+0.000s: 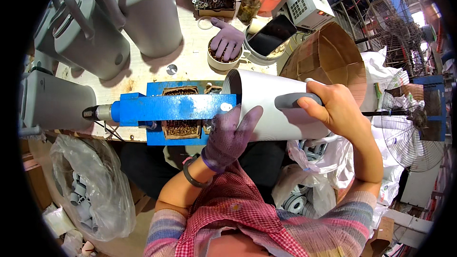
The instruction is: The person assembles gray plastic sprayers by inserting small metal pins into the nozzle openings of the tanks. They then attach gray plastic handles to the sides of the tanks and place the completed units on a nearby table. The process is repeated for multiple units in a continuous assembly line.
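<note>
A white tumbler (271, 100) with a grey handle lies on its side, its mouth turned left around the end of a blue machine arm (185, 107). My right hand (333, 107), bare, is closed around the handle near the tumbler's base end. My left hand (232, 135), in a purple glove, straddles the lower rim at the mouth, thumb against the outer wall; some of its fingertips are hidden. Below the arm, a cardboard tray of small brass-coloured screws (182, 129) sits on the blue machine base (153, 135).
Several grey tumblers (147, 14) with handles stand at the left. Beyond the machine are a cup of screws (221, 62) with a purple glove (227, 40) on it, a phone (272, 35), a glass jar (253, 2) and a cardboard drum (328, 59). Plastic bags of grey parts (90, 190) flank me.
</note>
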A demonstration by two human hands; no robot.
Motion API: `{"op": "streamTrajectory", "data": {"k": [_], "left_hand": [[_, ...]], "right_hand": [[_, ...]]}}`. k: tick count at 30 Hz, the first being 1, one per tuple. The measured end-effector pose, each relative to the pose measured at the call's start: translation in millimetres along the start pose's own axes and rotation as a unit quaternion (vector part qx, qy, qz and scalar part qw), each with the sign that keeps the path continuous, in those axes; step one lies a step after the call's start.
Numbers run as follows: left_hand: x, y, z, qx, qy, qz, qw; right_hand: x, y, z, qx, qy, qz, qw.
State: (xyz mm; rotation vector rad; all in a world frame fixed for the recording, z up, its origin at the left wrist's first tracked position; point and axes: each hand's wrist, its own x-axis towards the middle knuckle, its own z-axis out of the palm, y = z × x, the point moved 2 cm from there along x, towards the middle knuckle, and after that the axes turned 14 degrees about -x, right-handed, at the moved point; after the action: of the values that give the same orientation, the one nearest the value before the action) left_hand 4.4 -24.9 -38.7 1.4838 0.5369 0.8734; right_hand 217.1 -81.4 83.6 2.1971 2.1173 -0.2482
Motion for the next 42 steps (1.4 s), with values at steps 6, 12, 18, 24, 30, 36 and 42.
{"op": "streamTrajectory", "data": {"k": [6,12,18,24,30,36,42], "left_hand": [[-5,-6,1,0.254,-0.036,0.223,0.941],[1,12,4,-0.146,0.022,-0.163,0.976],[-12,11,-6,-0.224,-0.089,-0.092,0.966],[-108,-16,-1,-0.184,-0.26,-0.247,0.915],[-174,-57,108,-0.392,-0.325,-0.486,0.71],[-179,-94,51,-0.269,-0.253,-0.407,0.835],[-192,-78,-63,-0.089,-0.155,-0.266,0.947]], "right_hand": [[-3,-3,0,-0.007,0.004,0.007,1.0],[-6,-9,2,-0.061,0.035,0.008,0.997],[-34,14,22,-0.021,0.074,0.093,0.993],[-213,106,43,0.046,0.109,0.289,0.95],[-341,6,121,0.405,0.176,0.389,0.809],[-296,-53,209,0.671,0.262,0.264,0.641],[-465,-45,424,0.391,0.244,0.659,0.595]]}}
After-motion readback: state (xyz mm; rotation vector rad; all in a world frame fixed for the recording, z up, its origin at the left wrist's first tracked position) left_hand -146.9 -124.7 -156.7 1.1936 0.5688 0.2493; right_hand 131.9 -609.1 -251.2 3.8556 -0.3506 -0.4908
